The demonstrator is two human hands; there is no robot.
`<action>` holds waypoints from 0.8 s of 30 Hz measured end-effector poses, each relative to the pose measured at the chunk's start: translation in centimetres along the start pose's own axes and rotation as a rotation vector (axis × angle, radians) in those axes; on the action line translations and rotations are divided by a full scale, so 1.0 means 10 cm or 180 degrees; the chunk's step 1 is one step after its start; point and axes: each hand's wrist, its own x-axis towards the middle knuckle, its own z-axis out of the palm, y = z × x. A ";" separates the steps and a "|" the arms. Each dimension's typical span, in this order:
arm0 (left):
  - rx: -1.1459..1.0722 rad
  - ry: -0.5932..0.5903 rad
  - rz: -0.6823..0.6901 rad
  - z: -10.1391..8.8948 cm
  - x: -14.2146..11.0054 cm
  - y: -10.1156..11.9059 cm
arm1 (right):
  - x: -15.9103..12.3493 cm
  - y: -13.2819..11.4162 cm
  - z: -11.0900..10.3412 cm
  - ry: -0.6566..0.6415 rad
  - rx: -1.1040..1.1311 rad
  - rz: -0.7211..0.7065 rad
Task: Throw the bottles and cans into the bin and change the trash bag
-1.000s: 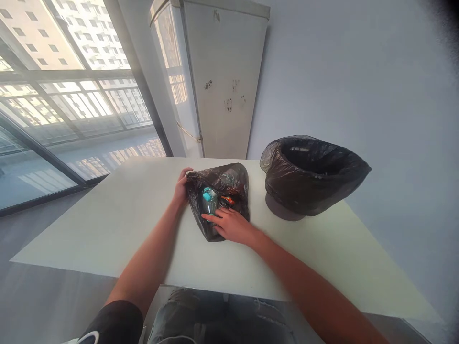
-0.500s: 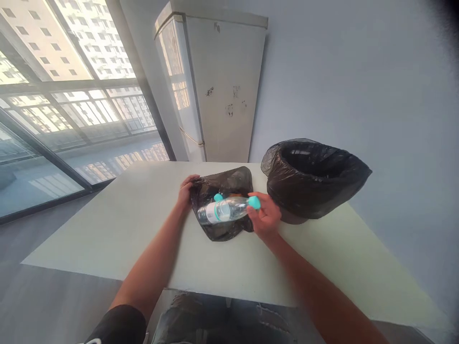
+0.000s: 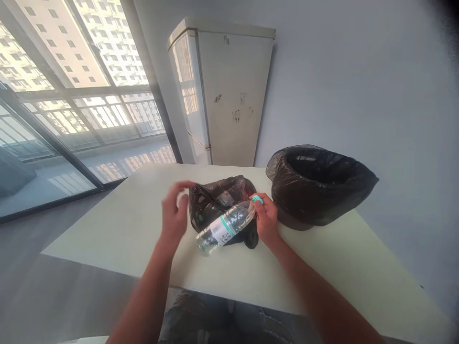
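My right hand (image 3: 266, 220) grips the turquoise-capped neck of a clear plastic water bottle (image 3: 224, 227), which slants down to the left above a crumpled dark plastic bag (image 3: 218, 200) lying on the white table (image 3: 143, 224). My left hand (image 3: 174, 215) hovers just left of the bag, lifted off it, with its fingers curled loosely apart and nothing in them; it is a little blurred. Further contents of the bag are hard to make out.
A round bin lined with a black bag (image 3: 319, 184) stands on the table to the right of my right hand. A white refrigerator (image 3: 229, 95) stands behind the table against the wall. Large windows (image 3: 71, 95) fill the left side.
My right hand drew the bottle out of the dark bag and now holds it by the cap end, tilted down to the left. My left hand let go of the bag's edge and rose.
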 end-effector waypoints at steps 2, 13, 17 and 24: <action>0.0052 -0.1054 -0.0420 -0.02 -0.35 0.21 | -0.03 0.00 0.03 -0.0211 0.0122 0.0059; -0.0206 -0.0216 -0.0709 -0.60 -0.04 -0.51 | -0.10 0.05 0.12 -0.1452 0.0477 0.0108; 0.0001 0.1218 -0.0868 -0.84 0.56 -1.31 | -0.10 0.15 0.12 -0.1665 0.0286 0.0201; 0.0092 0.1448 -0.1075 -0.88 0.84 -2.03 | -0.11 0.23 0.09 -0.1832 -0.0184 0.0232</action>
